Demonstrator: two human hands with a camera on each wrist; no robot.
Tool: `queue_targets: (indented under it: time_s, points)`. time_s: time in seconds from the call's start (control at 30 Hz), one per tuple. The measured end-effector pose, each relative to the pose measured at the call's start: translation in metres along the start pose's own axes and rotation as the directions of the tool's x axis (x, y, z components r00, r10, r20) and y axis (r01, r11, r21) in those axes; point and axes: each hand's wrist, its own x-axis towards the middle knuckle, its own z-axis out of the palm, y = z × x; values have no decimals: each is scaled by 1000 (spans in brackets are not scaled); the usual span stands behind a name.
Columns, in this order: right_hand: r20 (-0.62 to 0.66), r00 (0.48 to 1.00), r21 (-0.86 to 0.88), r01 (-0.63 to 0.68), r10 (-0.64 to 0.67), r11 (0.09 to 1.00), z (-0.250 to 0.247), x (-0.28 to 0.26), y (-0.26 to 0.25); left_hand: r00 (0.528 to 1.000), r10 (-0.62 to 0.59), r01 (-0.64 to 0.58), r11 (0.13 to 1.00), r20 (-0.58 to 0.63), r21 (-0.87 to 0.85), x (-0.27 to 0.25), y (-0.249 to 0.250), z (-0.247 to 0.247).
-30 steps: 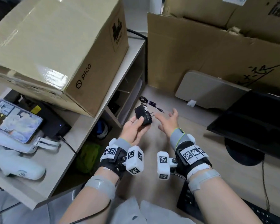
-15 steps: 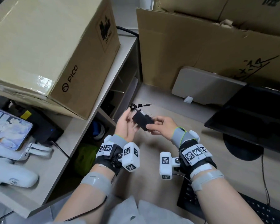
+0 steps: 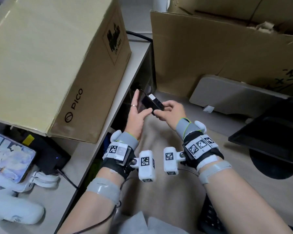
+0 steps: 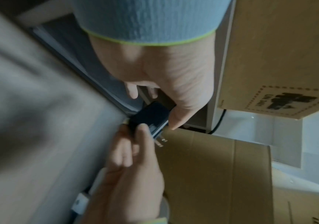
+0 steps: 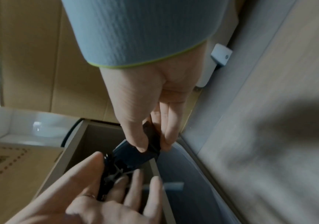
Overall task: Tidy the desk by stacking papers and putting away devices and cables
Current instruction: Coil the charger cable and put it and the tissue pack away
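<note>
Charger [image 3: 150,103] pinched by right hand [image 3: 172,112], cable bundle [image 5: 108,171] blurred

Near the centre of the frame your right hand [image 3: 172,112] pinches one end of a black charger [image 3: 150,103], while your left hand [image 3: 136,114] lies against its other side with the fingers straight and the thumb across its lower edge. The charger sits tilted between them, just in front of the dark shelf opening [image 3: 139,92]. A large PICO cardboard box [image 3: 57,56] fills the upper left (it rests on the white shelf top [image 3: 85,157]). At the right edge stands a black monitor [image 3: 274,132], and an opened cardboard box [image 3: 218,56] stands behind it.
</note>
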Motion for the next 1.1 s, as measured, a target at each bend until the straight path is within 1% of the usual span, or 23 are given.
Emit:
queue_targets:
  time_s: [0.13,0.2,0.27,0.33,0.4,0.47,0.5,0.6,0.67,0.7,0.73,0.83,0.9,1.0,1.1]
  points:
    - [-19,995,-167,92,-97,982,27,33,-9,982,-175,177,984,-71,25,-17,-30,-17]
    - [-10,988,-298,147,-157,943,38,39,-19,967,-222,222,975,-127,-9,-15,-40,-27]
    - [38,977,-394,208,-210,895,52,45,-28,952,-248,238,968,-179,-78,-12,-44,-34]
    - [84,961,-501,269,-263,823,66,48,-36,947,-263,238,960,-185,-146,-13,-47,-36]
    - [116,948,-652,299,-297,697,78,50,-46,941,-285,251,949,-180,-193,-16,-52,-35]
    - [126,947,-757,283,-294,588,87,52,-55,935,-309,270,938,-173,-218,-19,-55,-37]
    - [129,953,-784,268,-275,560,89,53,-58,933,-317,278,936,-170,-218,-20,-55,-39]
    - [187,965,-810,258,-186,526,91,53,-61,933,-313,277,940,-177,-202,-23,-54,-45]
    - [255,956,-780,292,-145,554,88,49,-59,934,-309,275,942,-177,-193,-24,-53,-46]
    - [271,952,-745,301,-141,595,85,45,-56,936,-307,274,943,-173,-190,-25,-53,-46]
    - [271,952,-694,294,-140,657,83,43,-51,934,-309,276,943,-178,-185,-26,-52,-46]
    - [212,967,-489,229,-140,842,75,35,-33,930,-313,285,946,-193,-157,-32,-50,-43]
    - [151,980,-352,178,-132,919,71,31,-25,928,-315,288,945,-197,-154,-37,-49,-42]
    - [70,987,-229,155,-143,961,66,29,-19,926,-322,294,942,-197,-160,-42,-49,-43]
    - [71,988,-155,147,-137,977,65,30,-16,926,-324,296,942,-193,-158,-45,-51,-44]
